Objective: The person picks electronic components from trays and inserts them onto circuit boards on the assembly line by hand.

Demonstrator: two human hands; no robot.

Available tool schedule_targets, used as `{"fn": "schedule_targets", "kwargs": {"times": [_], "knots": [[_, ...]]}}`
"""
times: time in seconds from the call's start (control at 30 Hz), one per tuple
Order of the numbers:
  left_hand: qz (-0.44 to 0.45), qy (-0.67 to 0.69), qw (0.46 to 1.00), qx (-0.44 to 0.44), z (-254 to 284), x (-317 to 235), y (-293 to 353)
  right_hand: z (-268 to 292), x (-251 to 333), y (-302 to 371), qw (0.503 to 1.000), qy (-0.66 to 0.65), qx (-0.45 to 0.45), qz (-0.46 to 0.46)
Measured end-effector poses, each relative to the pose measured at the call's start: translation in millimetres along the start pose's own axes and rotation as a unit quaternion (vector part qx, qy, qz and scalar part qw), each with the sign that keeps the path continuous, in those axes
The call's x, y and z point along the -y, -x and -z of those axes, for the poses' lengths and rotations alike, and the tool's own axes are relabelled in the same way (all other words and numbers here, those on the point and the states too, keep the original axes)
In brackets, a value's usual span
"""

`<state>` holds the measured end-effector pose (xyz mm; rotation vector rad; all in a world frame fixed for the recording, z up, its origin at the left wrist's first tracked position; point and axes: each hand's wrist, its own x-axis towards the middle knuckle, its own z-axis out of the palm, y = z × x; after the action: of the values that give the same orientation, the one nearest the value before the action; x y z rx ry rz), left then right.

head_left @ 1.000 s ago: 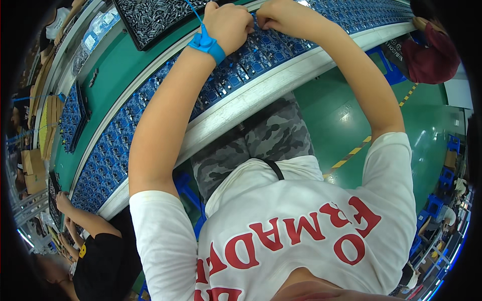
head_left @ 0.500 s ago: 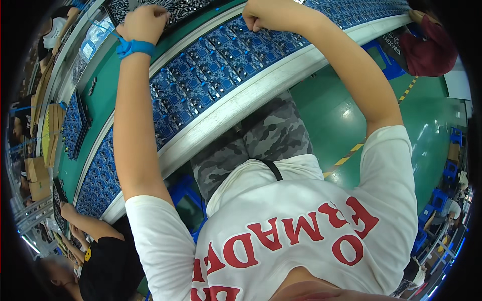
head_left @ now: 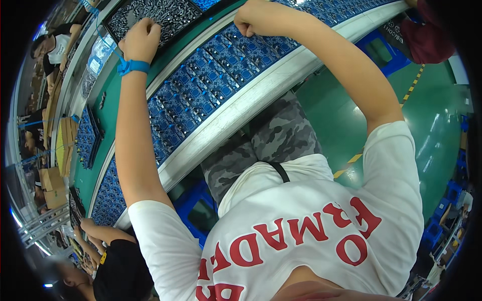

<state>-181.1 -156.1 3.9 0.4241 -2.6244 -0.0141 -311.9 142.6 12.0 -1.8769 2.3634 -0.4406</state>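
My left hand [head_left: 142, 40] is closed, its fingers curled at the near edge of a black tray [head_left: 164, 41]. Many small dark and silvery parts [head_left: 168, 16] fill that tray. A blue strap [head_left: 133, 66] circles my left wrist. Farther right, my right hand [head_left: 258, 19] is bent into a pinch just over the blue circuit boards [head_left: 213, 75], which lie side by side in a long band. Small blue and metal components stand on the boards. Whatever either hand holds is hidden by the fingers.
A pale metal rail [head_left: 236, 113] borders the boards on my side. On the green bench surface to the left lie a stack of blue boards [head_left: 88, 138] and a clear plastic bag [head_left: 95, 60]. A person in black [head_left: 120, 268] works at lower left. Blue stools [head_left: 198, 203] stand below.
The whole view has shifted, showing more of the parts tray at the top. My right hand sits a little farther left over the boards. Both hands stay closed.
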Motion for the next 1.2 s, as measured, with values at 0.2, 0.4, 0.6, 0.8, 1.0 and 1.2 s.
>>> {"fn": "schedule_targets", "kwargs": {"times": [0.2,0.4,0.6,0.8,1.0,1.2], "knots": [[0.051,0.057,0.994,0.080,2.1,-2.6,-1.4,-4.4,9.8,10.4,0.984,0.142,-0.103,0.031],[-0.082,0.249,0.965,0.015,2.0,-32.3,9.3,-6.3,-2.3,2.2,0.995,0.070,-0.068,0.005],[-0.070,0.385,0.905,0.166,11.1,-86.9,36.6,-0.1,-12.5,0.7,0.998,-0.068,0.001,0.004],[-0.008,0.527,0.814,0.244,16.4,-105.7,51.4,-21.0,-33.3,-4.7,0.994,-0.102,-0.037,0.026],[0.010,0.502,0.828,0.251,9.6,-110.2,54.4,-44.7,-44.1,-13.3,0.993,-0.067,-0.086,0.044],[-0.213,0.271,0.933,0.104,4.5,-131.9,58.7,-4.7,-19.0,2.1,0.996,-0.079,-0.031,0.020]]}}
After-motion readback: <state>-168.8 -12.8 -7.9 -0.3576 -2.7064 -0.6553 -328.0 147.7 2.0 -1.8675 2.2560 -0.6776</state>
